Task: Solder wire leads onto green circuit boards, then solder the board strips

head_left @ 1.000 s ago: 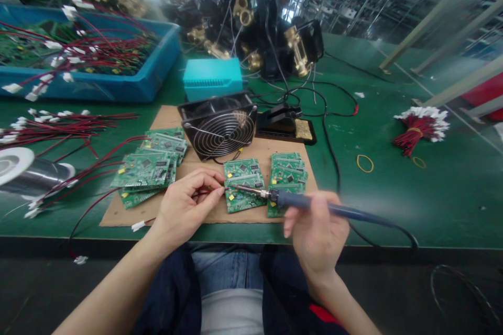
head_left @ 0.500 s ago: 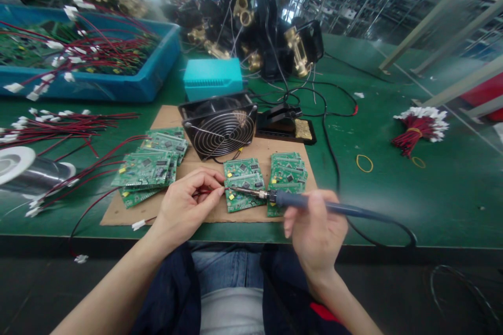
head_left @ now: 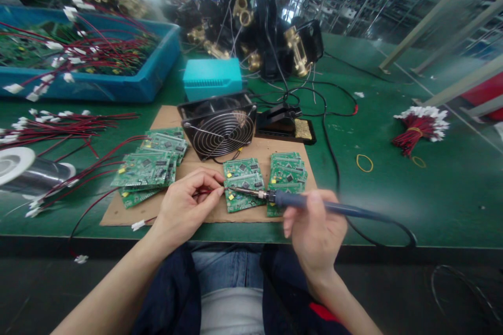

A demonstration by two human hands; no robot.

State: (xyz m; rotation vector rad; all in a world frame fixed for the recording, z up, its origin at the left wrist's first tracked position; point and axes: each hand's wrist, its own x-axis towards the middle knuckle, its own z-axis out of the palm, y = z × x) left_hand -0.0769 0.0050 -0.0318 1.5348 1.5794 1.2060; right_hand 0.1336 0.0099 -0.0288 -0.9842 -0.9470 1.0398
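Observation:
My right hand (head_left: 316,227) is closed around the handle of a soldering iron (head_left: 291,199). The iron's tip lies over the left edge of a green circuit board (head_left: 241,200), close to my left fingertips. My left hand (head_left: 194,201) pinches a thin red-and-black wire lead (head_left: 202,193) against that edge; a white connector (head_left: 138,225) lies below the hand on the cardboard (head_left: 212,216). More boards sit to the right in an overlapping stack (head_left: 288,174). Another pile of boards (head_left: 147,167), with red wires on it, is at the left.
A black fan (head_left: 220,128) stands behind the boards, beside an iron stand with a sponge (head_left: 303,129). At left are a solder spool (head_left: 35,172), loose wires (head_left: 66,125) and a blue bin (head_left: 157,81). A banded wire bundle (head_left: 418,131) lies right.
Almost nothing differs. Both hands, the soldering iron and the board hold nearly the same positions.

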